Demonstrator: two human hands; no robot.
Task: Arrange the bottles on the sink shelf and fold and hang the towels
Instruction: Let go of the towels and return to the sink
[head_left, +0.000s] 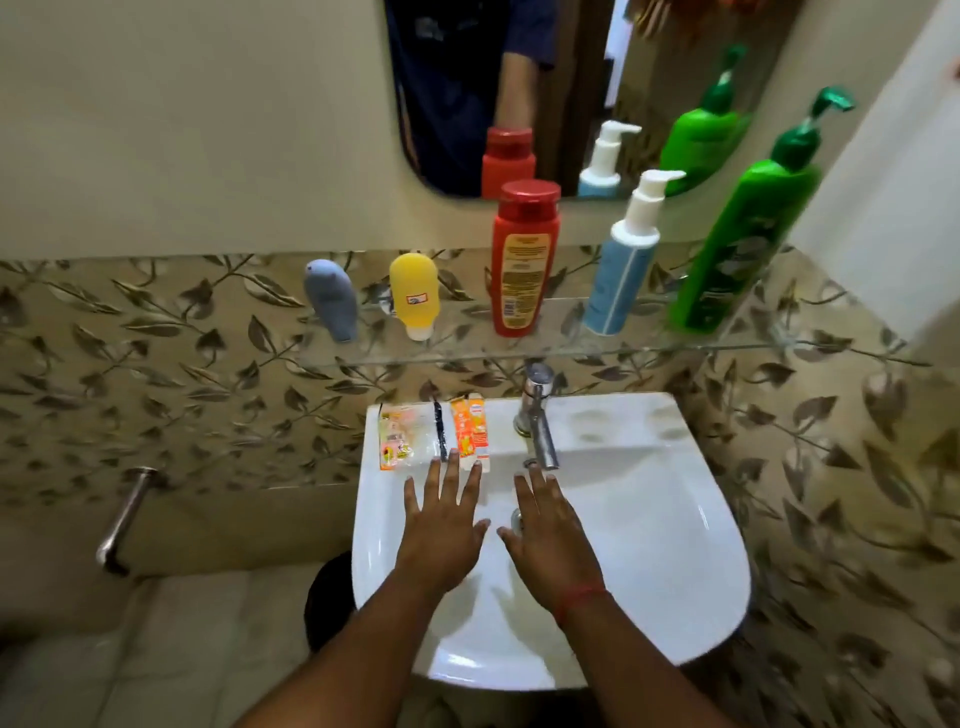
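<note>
Both my hands hover flat over the white sink (649, 499), fingers straight and spread, holding nothing: my left hand (441, 525) is near the sachets (410, 436) lying on the sink's far left ledge, and my right hand (550, 535) is just in front of the tap (537, 421).

The bottles already stand in a row on the glass shelf (467, 353) above the sink. From left to right: a small grey-blue bottle (332, 299), a yellow bottle (414, 293) standing cap-down, a red bottle (524, 260), a blue-and-white pump bottle (623, 265) and a tall green pump bottle (737, 234) at the far right. They rise from shortest to tallest and sit well apart, so I judge the bottle half of the task nearly or fully done.

No towel is in view here, so the folding and hanging looks to be what remains.

If I touch the shelf again, I should take one bottle at a time round its body, lift it straight up and set it down squarely. The glass is smooth, and the two pump bottles are top-heavy and appear to lean. A knock to one could topple its neighbour into the sink. I should bring my grip in from the front, below the mirror (571, 78), and keep my wrists clear of the tap.
</note>
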